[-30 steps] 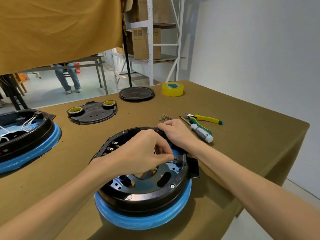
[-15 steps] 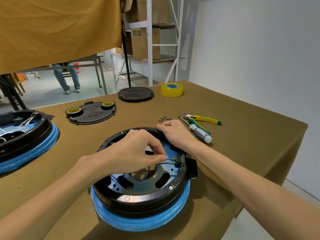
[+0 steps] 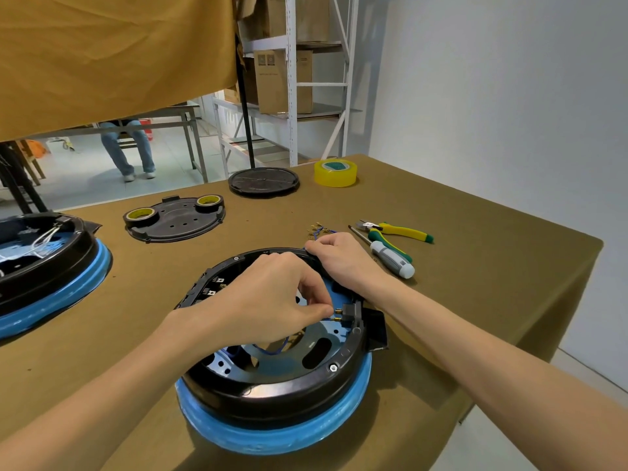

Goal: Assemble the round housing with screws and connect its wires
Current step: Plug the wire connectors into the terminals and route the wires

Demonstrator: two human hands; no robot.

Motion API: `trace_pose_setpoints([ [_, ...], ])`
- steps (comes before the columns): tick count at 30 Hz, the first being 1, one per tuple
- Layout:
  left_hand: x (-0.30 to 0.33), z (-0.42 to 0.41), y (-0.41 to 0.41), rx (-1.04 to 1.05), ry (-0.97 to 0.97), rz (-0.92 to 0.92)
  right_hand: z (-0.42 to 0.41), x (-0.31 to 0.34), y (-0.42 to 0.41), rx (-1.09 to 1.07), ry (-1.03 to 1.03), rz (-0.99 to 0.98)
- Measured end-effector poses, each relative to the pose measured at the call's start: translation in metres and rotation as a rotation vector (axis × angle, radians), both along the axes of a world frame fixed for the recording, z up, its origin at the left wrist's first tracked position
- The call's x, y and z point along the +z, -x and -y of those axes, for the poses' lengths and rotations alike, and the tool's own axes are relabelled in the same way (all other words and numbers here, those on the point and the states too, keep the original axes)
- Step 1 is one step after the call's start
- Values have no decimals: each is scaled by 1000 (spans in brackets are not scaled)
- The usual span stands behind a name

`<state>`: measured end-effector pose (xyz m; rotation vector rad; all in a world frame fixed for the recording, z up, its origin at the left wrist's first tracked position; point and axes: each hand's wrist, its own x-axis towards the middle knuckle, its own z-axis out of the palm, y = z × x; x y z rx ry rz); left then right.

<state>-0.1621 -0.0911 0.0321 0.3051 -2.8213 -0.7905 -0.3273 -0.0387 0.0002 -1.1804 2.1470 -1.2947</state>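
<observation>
The round black housing [image 3: 282, 389] with a blue band round its base lies on the brown table in front of me. My left hand [image 3: 272, 297] hovers over its open inside and pinches the brass end of a thin blue wire [image 3: 272, 350] at a small black connector block [image 3: 350, 312] on the right inner rim. My right hand [image 3: 339, 260] grips the far right rim of the housing, fingers curled over it. A small heap of brass terminals with blue wire [image 3: 317, 229] lies just beyond that hand.
A screwdriver [image 3: 390, 258] and yellow-green pliers [image 3: 397, 231] lie to the right. A second housing [image 3: 44, 266] sits at the left edge. A black cover plate [image 3: 176, 222] carrying two tape rolls, a round black lid [image 3: 263, 180] and a yellow tape roll [image 3: 335, 172] lie further back.
My left hand has shifted slightly, bringing the wire end up to the connector block. The right hand stays on the rim.
</observation>
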Motion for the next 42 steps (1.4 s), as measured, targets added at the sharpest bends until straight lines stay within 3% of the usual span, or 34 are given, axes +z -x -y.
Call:
trace_pose_setpoints([
  [10,11,4,6,28,-175,176,-3,4,-2,15,-15,-5],
  [23,17,1,11,13,-155,276,-2,3,-2,4,-12,6],
  [38,13,-5,15,129,-117,185,-1,2,-2,13,-12,49],
  [42,8,-10,14,154,-7,141,0,0,-1,9,-12,38],
])
